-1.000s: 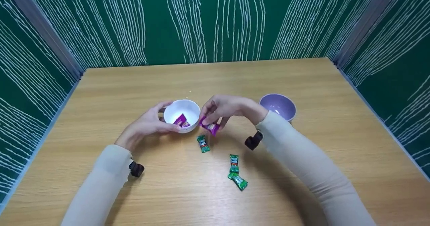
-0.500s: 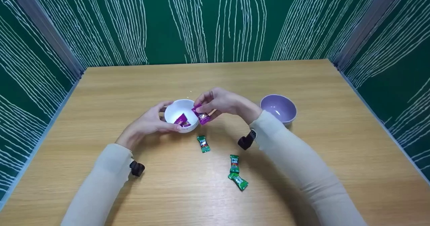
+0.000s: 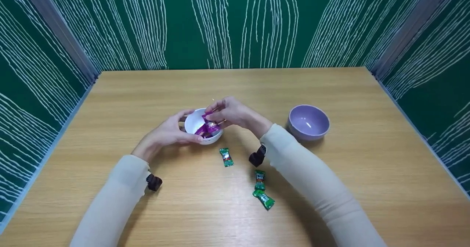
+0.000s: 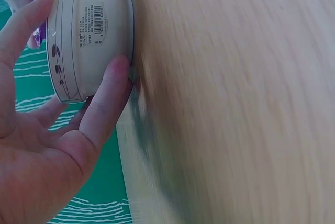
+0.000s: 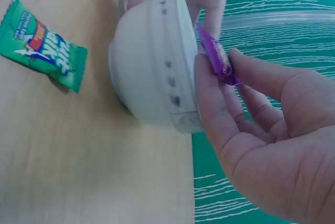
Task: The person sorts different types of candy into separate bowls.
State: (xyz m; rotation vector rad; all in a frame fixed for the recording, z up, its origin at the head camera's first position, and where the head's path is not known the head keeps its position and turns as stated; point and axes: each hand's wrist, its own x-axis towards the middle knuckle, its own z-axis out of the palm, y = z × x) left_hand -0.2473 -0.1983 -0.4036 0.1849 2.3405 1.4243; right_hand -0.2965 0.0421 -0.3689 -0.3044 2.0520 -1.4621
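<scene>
My left hand (image 3: 167,130) grips the white bowl (image 3: 193,122) from its left side, thumb at the near rim. In the left wrist view, fingers of that hand lie against the bowl's wall (image 4: 104,30), which bears a barcode label. Over the bowl's right rim, my right hand (image 3: 237,114) pinches a purple wrapped candy (image 5: 217,56) between thumb and fingers. Other purple candy (image 3: 201,131) lies in the bowl, partly covered by the held one. A green wrapped candy (image 3: 226,157) lies on the table just in front of the bowl.
To the right stands a purple bowl (image 3: 308,124). Two more green candies (image 3: 260,181) lie end to end nearer the front of the wooden table (image 3: 191,210). Green panels (image 3: 183,26) with white streaks rise along the back and both sides.
My right hand has moved left with the purple candy, from beside the white bowl to over its inside. The left hand keeps its grip; the whole head view has shifted slightly.
</scene>
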